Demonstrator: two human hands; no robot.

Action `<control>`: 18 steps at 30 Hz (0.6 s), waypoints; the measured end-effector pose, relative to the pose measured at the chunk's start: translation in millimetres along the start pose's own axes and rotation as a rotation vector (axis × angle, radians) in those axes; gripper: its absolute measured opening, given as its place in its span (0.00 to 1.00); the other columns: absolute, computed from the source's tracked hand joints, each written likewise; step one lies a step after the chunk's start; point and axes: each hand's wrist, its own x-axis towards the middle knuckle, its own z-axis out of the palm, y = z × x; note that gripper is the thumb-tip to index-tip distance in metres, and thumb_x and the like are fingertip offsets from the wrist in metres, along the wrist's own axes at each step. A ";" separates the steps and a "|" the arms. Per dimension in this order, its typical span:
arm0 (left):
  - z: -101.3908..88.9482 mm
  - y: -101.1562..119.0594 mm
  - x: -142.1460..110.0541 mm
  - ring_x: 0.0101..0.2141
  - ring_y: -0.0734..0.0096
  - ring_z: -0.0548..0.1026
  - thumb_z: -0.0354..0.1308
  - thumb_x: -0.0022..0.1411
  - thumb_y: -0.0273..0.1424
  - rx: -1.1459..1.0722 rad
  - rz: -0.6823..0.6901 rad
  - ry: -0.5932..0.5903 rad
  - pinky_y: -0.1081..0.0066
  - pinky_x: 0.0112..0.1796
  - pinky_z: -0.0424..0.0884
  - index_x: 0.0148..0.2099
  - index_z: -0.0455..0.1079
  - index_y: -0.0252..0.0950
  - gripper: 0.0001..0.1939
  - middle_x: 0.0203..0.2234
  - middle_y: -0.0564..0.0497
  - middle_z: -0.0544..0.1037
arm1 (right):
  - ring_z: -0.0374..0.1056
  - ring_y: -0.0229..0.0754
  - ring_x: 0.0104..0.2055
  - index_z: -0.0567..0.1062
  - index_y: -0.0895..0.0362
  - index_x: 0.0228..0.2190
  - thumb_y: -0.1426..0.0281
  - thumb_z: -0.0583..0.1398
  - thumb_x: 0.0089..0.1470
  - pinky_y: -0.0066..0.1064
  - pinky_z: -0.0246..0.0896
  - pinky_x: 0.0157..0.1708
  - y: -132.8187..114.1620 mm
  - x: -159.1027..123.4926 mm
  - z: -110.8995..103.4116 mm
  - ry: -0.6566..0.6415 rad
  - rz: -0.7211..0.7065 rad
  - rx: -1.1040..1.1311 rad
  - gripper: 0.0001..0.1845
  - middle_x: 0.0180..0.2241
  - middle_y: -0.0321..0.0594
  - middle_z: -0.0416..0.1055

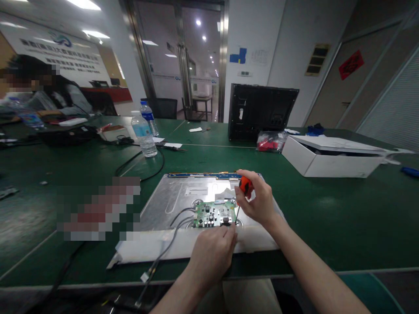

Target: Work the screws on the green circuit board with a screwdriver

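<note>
A silver display panel (160,205) lies back-side up on the table in front of me, with a green circuit board (213,209) at its middle. My right hand (260,201) grips the orange-and-black handle of a screwdriver (245,186). The thin shaft slants down to the board's right front corner. My left hand (214,246) rests at the board's front edge, fingers curled and fingertips close to the screwdriver tip. What those fingers pinch, if anything, is hidden. Grey cables (181,224) run from the board's left side over the white front strip (147,246).
Two water bottles (144,134) stand at the back left. Behind the panel is a black monitor (262,112), with a bagged red item (271,142) beside it. A white box (337,163) sits at right. Black cable (162,163) loops at left. People (62,93) sit far left.
</note>
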 end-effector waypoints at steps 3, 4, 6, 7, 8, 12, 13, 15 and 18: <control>0.0 0.0 -0.8 0.22 0.64 0.75 0.51 0.63 0.24 -0.001 0.000 -0.002 0.69 0.21 0.68 0.44 0.70 0.32 0.09 0.22 0.52 0.76 | 0.55 0.32 0.21 0.66 0.53 0.46 0.70 0.58 0.56 0.24 0.56 0.22 -0.2 1.1 0.6 0.017 -0.021 -0.003 0.15 0.25 0.29 0.62; 0.0 -0.1 -1.0 0.22 0.64 0.75 0.50 0.64 0.24 0.001 -0.002 -0.003 0.68 0.21 0.68 0.44 0.70 0.32 0.09 0.22 0.52 0.76 | 0.54 0.32 0.21 0.66 0.53 0.46 0.69 0.58 0.56 0.24 0.55 0.22 -0.1 1.3 0.4 0.016 -0.025 0.003 0.15 0.25 0.29 0.62; 0.1 -0.4 -1.1 0.22 0.64 0.75 0.50 0.64 0.25 0.003 -0.004 -0.003 0.68 0.21 0.68 0.44 0.70 0.32 0.09 0.22 0.52 0.76 | 0.54 0.32 0.21 0.65 0.54 0.47 0.68 0.57 0.57 0.25 0.55 0.22 0.0 1.3 -0.8 -0.007 -0.029 0.026 0.16 0.25 0.30 0.62; 0.2 -0.5 -1.1 0.22 0.64 0.75 0.50 0.65 0.25 0.002 -0.003 -0.002 0.68 0.22 0.69 0.44 0.70 0.32 0.09 0.22 0.52 0.76 | 0.55 0.33 0.22 0.65 0.54 0.48 0.67 0.56 0.57 0.26 0.56 0.22 0.0 1.2 -1.7 -0.025 -0.025 0.040 0.16 0.25 0.31 0.62; 0.3 -0.5 -1.0 0.22 0.64 0.75 0.49 0.65 0.25 -0.001 -0.002 -0.001 0.68 0.22 0.69 0.44 0.70 0.32 0.09 0.22 0.52 0.76 | 0.57 0.34 0.23 0.65 0.54 0.50 0.67 0.55 0.58 0.26 0.57 0.23 0.0 1.0 -2.6 -0.044 -0.018 0.054 0.17 0.26 0.32 0.63; 0.6 -0.7 -0.8 0.22 0.64 0.75 0.49 0.65 0.25 -0.012 -0.009 -0.007 0.67 0.22 0.69 0.44 0.70 0.32 0.09 0.23 0.51 0.77 | 0.62 0.36 0.28 0.64 0.55 0.52 0.71 0.49 0.60 0.29 0.60 0.27 0.1 -0.1 -4.5 -0.068 0.018 0.086 0.19 0.32 0.37 0.68; 0.7 -0.8 -0.8 0.22 0.64 0.75 0.49 0.65 0.25 -0.014 -0.011 -0.011 0.67 0.22 0.69 0.44 0.70 0.32 0.09 0.23 0.51 0.77 | 0.62 0.36 0.27 0.64 0.55 0.52 0.72 0.49 0.60 0.29 0.60 0.27 0.2 -0.4 -4.2 -0.060 0.022 0.081 0.19 0.32 0.37 0.68; 1.0 -0.8 -1.0 0.22 0.63 0.75 0.50 0.65 0.25 -0.015 -0.010 -0.015 0.67 0.22 0.69 0.45 0.70 0.32 0.09 0.22 0.51 0.77 | 0.60 0.34 0.25 0.64 0.55 0.51 0.72 0.50 0.59 0.27 0.59 0.25 0.6 -0.6 -2.8 -0.039 0.019 0.058 0.18 0.32 0.37 0.67; 1.5 -0.7 -1.2 0.23 0.64 0.75 0.51 0.64 0.25 -0.016 -0.009 -0.015 0.68 0.22 0.69 0.45 0.70 0.32 0.09 0.23 0.51 0.77 | 0.56 0.32 0.22 0.65 0.54 0.48 0.71 0.55 0.57 0.25 0.56 0.22 0.8 0.2 -0.4 -0.004 -0.004 0.021 0.15 0.29 0.33 0.64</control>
